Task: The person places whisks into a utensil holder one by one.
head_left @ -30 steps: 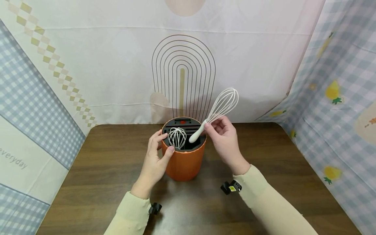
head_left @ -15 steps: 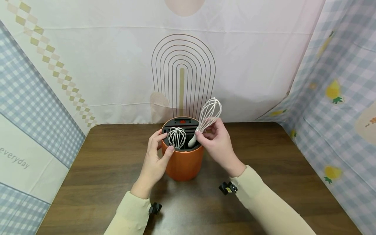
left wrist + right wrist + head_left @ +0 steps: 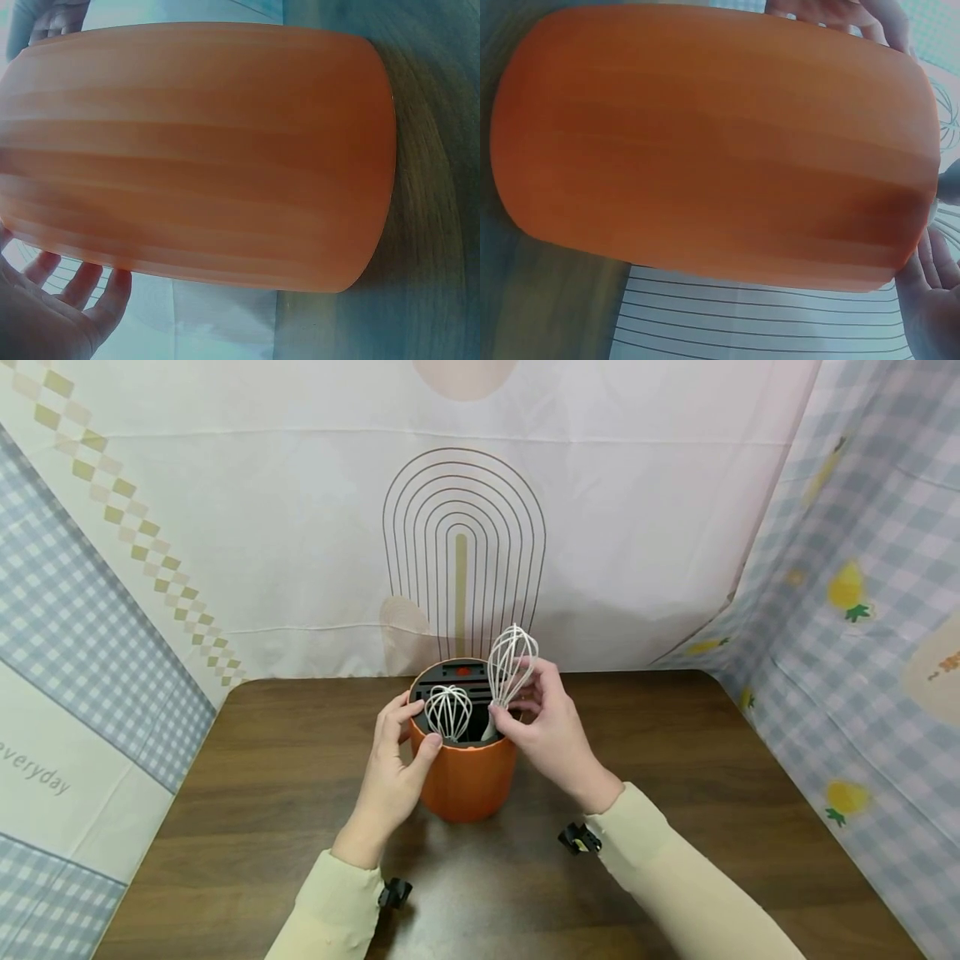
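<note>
An orange utensil holder with a black slotted insert stands upright on the table. My left hand holds its left side, with the thumb at the front rim; in the left wrist view the fingertips press the orange wall. Between thumb and fingers of my right hand is a white balloon whisk, pinched where handle and wires meet. The whisk stands almost upright, its lower handle inside the holder's front opening. A second white whisk sits in the opening's left part, wires up, its handle hidden.
The dark wooden table extends around the holder. Behind it hangs a pale printed cloth, and blue checked cloth covers the right side. A small red piece shows at the back of the insert.
My right hand has moved left and slightly down, turning the whisk from a rightward lean to near upright and lowering its handle into the holder. My left hand stays on the holder.
</note>
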Action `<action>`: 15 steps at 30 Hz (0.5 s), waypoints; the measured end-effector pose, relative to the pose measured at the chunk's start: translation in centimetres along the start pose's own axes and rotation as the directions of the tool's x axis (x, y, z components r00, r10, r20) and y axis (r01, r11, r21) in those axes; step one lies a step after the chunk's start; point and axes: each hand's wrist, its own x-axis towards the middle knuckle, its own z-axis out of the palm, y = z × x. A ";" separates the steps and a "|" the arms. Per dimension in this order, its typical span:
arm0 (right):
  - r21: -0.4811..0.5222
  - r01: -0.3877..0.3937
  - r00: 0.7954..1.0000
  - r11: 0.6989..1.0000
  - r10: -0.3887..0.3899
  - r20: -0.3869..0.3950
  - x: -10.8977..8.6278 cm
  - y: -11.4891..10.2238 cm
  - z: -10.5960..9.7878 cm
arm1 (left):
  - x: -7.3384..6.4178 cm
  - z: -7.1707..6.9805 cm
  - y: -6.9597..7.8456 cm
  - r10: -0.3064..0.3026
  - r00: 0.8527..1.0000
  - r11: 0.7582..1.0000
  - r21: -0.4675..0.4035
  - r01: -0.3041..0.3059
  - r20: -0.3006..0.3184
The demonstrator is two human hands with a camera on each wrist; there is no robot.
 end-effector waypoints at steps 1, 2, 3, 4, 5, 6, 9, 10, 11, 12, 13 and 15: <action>-0.008 0.007 1.000 1.000 -0.007 0.001 0.0 0.1 0.0 | 0.0 0.0 0.0 0.000 1.000 1.000 -0.001 0.000 -0.001; -0.016 0.014 1.000 1.000 -0.014 0.000 0.0 0.1 0.0 | 0.0 0.0 0.0 0.000 1.000 1.000 -0.001 0.000 -0.001; -0.024 0.021 1.000 0.999 -0.021 -0.001 -0.1 0.2 0.0 | 0.0 0.1 0.1 0.000 1.000 1.000 0.000 0.000 -0.001; -0.026 0.024 1.000 0.999 -0.024 -0.002 -0.1 0.3 0.0 | 0.0 0.1 0.1 0.000 1.000 1.000 0.000 0.000 -0.001; -0.028 0.027 1.000 0.999 -0.027 -0.005 -0.1 0.3 0.1 | 0.0 0.1 0.1 0.000 1.000 1.000 0.001 0.000 -0.001; -0.030 0.030 1.000 0.999 -0.030 -0.007 -0.2 0.4 0.1 | 0.0 0.1 0.1 -0.001 1.000 1.000 0.001 0.001 -0.001; -0.034 0.045 0.999 0.998 -0.046 -0.010 -0.2 0.4 0.2 | 0.0 0.1 0.2 -0.006 1.000 1.000 0.003 0.006 -0.001; -0.036 0.053 0.999 0.998 -0.053 -0.009 -0.3 0.4 0.2 | 0.0 0.1 0.2 -0.008 1.000 1.000 0.003 0.008 -0.001; -0.042 0.062 0.998 0.997 -0.062 -0.007 -0.3 0.4 0.3 | 0.0 0.1 0.3 -0.010 1.000 1.000 0.003 0.010 -0.003; -0.048 0.070 0.997 0.996 -0.071 -0.004 -0.3 0.4 0.3 | 0.0 0.1 0.2 -0.013 1.000 1.000 0.003 0.013 -0.003; -0.053 0.079 0.997 0.995 -0.079 -0.002 -0.4 0.6 0.4 | 0.0 0.1 0.3 -0.015 1.000 1.000 0.003 0.015 -0.003; -0.062 0.089 0.996 0.994 -0.090 -0.002 -0.5 1.0 0.5 | 0.0 0.1 0.2 -0.017 1.000 1.000 0.004 0.017 -0.003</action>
